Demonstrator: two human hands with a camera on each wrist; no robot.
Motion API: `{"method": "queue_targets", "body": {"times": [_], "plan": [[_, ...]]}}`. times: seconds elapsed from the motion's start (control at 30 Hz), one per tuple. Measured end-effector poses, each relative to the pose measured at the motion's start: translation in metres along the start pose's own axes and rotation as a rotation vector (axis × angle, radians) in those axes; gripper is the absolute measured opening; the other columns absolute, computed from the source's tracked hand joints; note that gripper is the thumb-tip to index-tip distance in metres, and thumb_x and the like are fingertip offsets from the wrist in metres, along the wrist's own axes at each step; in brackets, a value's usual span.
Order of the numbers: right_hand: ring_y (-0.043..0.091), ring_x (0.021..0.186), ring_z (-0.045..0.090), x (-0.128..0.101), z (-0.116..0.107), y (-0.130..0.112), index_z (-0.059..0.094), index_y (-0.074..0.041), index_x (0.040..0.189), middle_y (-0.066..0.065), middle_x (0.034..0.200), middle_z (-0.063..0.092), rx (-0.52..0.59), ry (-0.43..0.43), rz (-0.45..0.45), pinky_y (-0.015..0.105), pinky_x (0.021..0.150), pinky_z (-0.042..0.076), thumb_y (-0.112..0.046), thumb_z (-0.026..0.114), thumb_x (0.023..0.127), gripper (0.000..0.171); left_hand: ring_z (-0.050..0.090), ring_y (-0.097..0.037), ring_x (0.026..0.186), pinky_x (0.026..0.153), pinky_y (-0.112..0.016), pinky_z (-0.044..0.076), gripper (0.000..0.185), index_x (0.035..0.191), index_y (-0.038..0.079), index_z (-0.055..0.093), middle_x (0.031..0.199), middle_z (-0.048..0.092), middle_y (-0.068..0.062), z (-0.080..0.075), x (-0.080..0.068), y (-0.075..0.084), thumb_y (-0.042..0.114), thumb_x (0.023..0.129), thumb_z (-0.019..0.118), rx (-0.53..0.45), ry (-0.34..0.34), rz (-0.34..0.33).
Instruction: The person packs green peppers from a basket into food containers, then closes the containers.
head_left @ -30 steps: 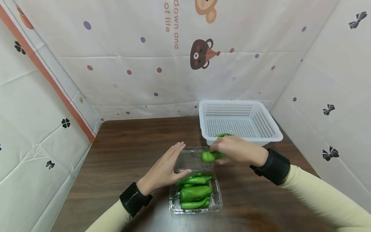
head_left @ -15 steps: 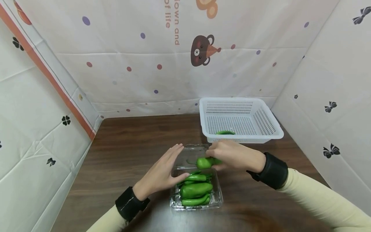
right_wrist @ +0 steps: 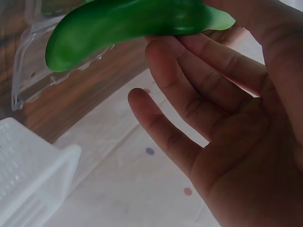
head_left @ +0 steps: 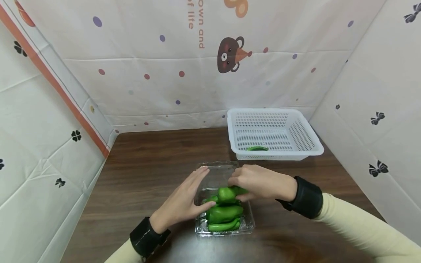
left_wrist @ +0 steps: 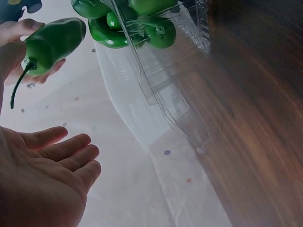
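Note:
My right hand (head_left: 260, 182) pinches a plump green pepper (head_left: 226, 195) between thumb and fingers, low over the far part of a clear plastic clamshell box (head_left: 250, 221). In the left wrist view the same pepper (left_wrist: 54, 45) shows its thin dark stem, which points away from the right hand. Inside the box lie several green peppers (head_left: 225, 214), some long and slim. My left hand (head_left: 182, 199) is at the box's left side with straight, spread fingers and holds nothing; its thumb reaches across the box's left edge.
Behind and to the right stands a white perforated basket (head_left: 279, 153) with a slim green pepper (head_left: 257, 148) in it. The box's clear lid (head_left: 218, 176) lies folded back toward it. Patterned cloth (head_left: 148, 65) walls the brown wooden table (head_left: 148, 153) at the back and sides.
My right hand has brought the pepper from near the basket's front, toward me and slightly left, to over the box. The left hand has stayed almost still beside the box.

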State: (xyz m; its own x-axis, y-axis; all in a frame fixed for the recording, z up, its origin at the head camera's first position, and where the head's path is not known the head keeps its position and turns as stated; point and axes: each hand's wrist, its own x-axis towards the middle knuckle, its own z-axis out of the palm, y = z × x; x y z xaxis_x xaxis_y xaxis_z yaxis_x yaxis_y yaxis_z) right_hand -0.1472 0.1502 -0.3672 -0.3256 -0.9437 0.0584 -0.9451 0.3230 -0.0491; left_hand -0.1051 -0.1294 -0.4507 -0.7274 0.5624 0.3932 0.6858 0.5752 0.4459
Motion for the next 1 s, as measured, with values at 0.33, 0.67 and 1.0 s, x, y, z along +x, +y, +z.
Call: {"method": "queue_targets", "body": {"times": [0.33,0.67,1.0], "plan": [[0.007,0.072,0.053,0.005,0.005,-0.007,0.068,-0.017,0.095,-0.008,0.083,0.061,-0.017,-0.031,-0.003,0.022,0.061,0.045,-0.028,0.084,0.086,0.021,0.032,-0.033,0.151,0.118,-0.05,0.036,0.092,0.162,0.009,0.029,0.166,0.03,-0.01,-0.002,-0.004,0.004,0.05,0.093,0.074,-0.018,-0.015,0.012],[0.006,0.074,0.055,0.013,0.009,-0.011,0.07,-0.016,0.096,-0.007,0.086,0.066,0.021,-0.029,-0.002,0.021,0.064,0.048,-0.028,0.084,0.085,0.021,0.034,-0.034,0.15,0.116,-0.051,0.039,0.094,0.162,0.011,0.029,0.165,0.032,-0.01,0.001,-0.012,0.005,0.048,0.091,0.077,-0.03,-0.009,0.011],[0.005,0.073,0.054,0.016,0.011,-0.014,0.071,-0.017,0.098,-0.008,0.085,0.064,0.026,-0.041,-0.004,0.02,0.063,0.046,-0.03,0.084,0.086,0.023,0.032,-0.031,0.151,0.117,-0.049,0.038,0.094,0.162,0.012,0.029,0.166,0.032,-0.008,0.0,-0.015,0.007,0.045,0.09,0.079,-0.043,-0.014,-0.003]]}}
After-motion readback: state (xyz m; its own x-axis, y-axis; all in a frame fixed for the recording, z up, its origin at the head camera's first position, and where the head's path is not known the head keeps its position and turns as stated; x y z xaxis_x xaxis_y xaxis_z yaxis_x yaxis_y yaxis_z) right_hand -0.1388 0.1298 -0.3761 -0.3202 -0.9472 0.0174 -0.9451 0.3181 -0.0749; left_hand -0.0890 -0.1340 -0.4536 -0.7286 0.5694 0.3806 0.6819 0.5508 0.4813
